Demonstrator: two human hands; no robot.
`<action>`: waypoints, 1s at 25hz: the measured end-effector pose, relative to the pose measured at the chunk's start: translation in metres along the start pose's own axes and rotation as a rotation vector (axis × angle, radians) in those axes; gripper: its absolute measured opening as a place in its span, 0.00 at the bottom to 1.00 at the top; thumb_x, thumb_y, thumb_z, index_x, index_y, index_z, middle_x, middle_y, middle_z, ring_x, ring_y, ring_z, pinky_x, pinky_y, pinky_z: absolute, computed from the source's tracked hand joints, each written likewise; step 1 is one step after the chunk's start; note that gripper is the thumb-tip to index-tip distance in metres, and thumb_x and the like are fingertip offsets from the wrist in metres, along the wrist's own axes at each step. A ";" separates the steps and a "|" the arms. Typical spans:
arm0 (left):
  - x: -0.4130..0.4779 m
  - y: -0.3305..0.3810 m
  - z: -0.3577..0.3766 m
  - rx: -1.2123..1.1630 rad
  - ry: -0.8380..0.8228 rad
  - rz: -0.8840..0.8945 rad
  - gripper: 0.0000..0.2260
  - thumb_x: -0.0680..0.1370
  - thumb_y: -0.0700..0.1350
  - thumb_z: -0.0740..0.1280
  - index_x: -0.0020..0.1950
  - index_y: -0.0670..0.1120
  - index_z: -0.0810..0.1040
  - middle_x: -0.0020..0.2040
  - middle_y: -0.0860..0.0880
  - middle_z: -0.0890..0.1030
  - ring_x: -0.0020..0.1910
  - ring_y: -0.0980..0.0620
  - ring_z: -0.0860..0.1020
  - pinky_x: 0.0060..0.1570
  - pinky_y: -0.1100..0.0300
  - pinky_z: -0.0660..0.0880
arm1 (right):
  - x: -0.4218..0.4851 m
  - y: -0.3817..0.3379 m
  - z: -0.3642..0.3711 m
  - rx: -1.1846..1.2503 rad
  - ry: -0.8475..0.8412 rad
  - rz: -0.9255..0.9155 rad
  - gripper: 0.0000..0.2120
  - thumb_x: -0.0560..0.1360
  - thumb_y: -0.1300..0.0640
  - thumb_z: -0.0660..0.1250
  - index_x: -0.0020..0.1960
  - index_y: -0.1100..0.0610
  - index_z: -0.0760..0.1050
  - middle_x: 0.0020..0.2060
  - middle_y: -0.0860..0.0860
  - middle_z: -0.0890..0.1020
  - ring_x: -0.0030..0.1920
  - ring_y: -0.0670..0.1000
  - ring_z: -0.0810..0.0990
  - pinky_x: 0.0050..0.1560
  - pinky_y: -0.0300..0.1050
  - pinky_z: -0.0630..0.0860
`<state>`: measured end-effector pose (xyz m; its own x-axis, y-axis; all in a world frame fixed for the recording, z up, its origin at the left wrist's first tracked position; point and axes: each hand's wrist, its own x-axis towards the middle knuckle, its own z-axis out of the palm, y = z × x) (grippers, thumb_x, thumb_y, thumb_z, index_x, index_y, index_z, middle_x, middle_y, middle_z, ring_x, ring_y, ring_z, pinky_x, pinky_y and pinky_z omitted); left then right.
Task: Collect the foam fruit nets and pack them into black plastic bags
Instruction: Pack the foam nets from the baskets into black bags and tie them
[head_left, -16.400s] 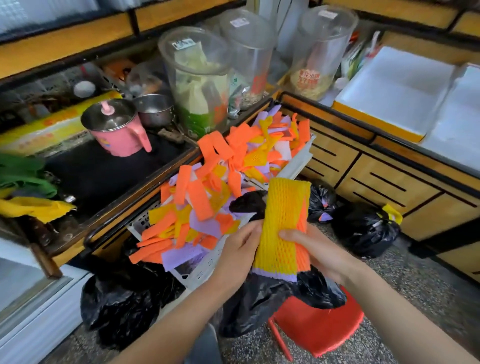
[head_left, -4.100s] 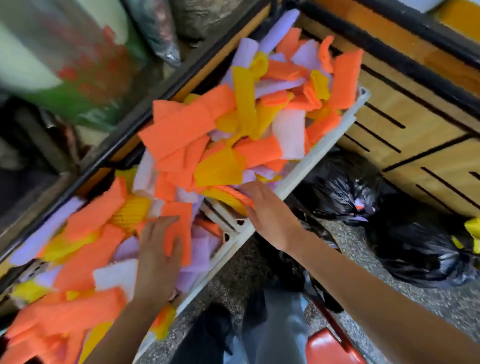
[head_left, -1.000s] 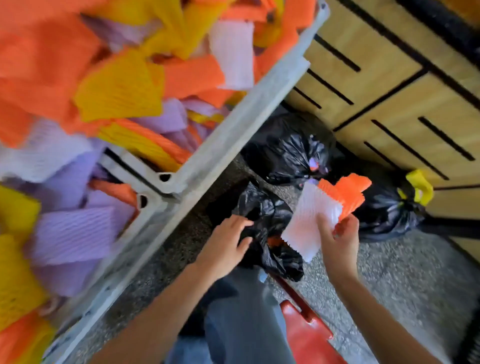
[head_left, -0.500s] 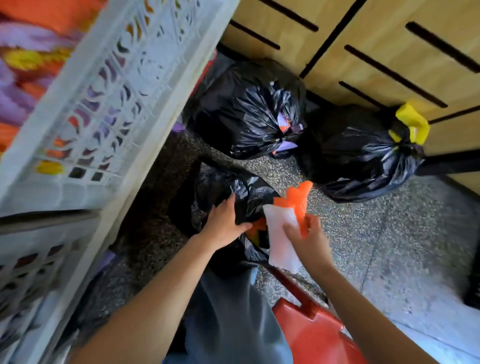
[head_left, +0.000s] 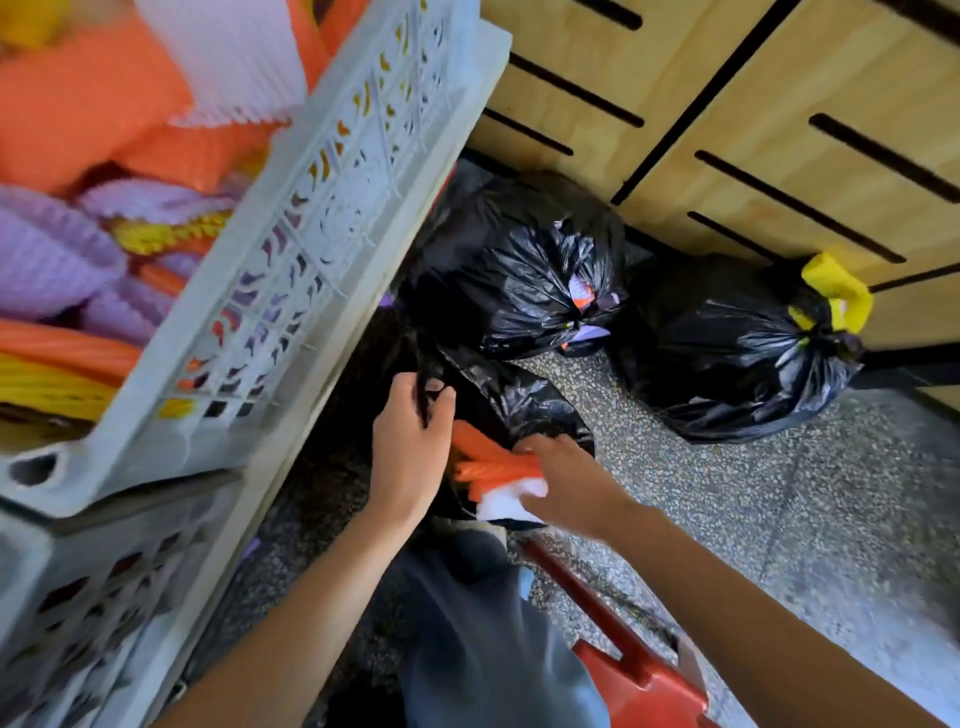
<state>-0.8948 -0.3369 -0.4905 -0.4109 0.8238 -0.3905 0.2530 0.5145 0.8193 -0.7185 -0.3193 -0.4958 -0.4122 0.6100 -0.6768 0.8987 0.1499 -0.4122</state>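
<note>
While the left hand (head_left: 410, 447) curls its fingers round a gathered edge of the open black bag (head_left: 524, 402), the right hand (head_left: 569, 480) is clamped on a small bunch of foam nets (head_left: 491, 462), orange ones with a white one beneath, held right at the bag's mouth. The two hands are close together with the bunch between them, and they do not touch each other. The open bag sits on the speckled floor (head_left: 779, 519), just near of the person's grey trouser leg (head_left: 493, 649).

Further off, against the wooden cabinet (head_left: 779, 130), stand two tied black bags. The left tied bag (head_left: 509, 280) shows scraps of purple and orange at its knot. The right tied bag (head_left: 727, 358) has a yellow net (head_left: 839, 291) sticking out of its top. The two are just beside each other.

To the left, a white slotted crate (head_left: 322, 223) is heaped with loose nets (head_left: 78, 114) in orange, purple, yellow and white, blurred at this angle. It rests on a second crate (head_left: 78, 587) below it. At the near right a red stool (head_left: 641, 683) shows beside the leg
</note>
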 end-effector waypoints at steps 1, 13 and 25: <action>-0.001 0.001 -0.006 0.012 -0.005 0.003 0.06 0.79 0.47 0.62 0.45 0.47 0.72 0.33 0.53 0.73 0.35 0.50 0.76 0.39 0.55 0.72 | 0.012 -0.004 -0.003 0.034 0.052 0.006 0.26 0.75 0.55 0.64 0.71 0.54 0.63 0.64 0.53 0.69 0.65 0.52 0.65 0.65 0.43 0.63; 0.024 -0.016 -0.046 -0.127 0.055 0.123 0.07 0.81 0.42 0.60 0.52 0.45 0.78 0.36 0.59 0.77 0.38 0.64 0.76 0.42 0.72 0.69 | 0.105 -0.042 -0.001 -0.115 0.131 -0.428 0.19 0.77 0.56 0.65 0.65 0.59 0.70 0.61 0.55 0.75 0.63 0.55 0.71 0.61 0.42 0.63; 0.026 -0.024 -0.067 0.088 0.164 0.286 0.06 0.78 0.40 0.64 0.54 0.46 0.76 0.48 0.54 0.77 0.49 0.57 0.75 0.45 0.75 0.66 | 0.112 -0.061 -0.060 -0.635 0.495 -0.930 0.14 0.79 0.50 0.57 0.45 0.57 0.77 0.37 0.51 0.78 0.37 0.54 0.76 0.36 0.46 0.74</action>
<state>-0.9701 -0.3440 -0.4918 -0.4462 0.8920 -0.0719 0.4497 0.2930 0.8438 -0.8100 -0.2135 -0.5098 -0.9576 0.2777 0.0770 0.2642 0.9526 -0.1508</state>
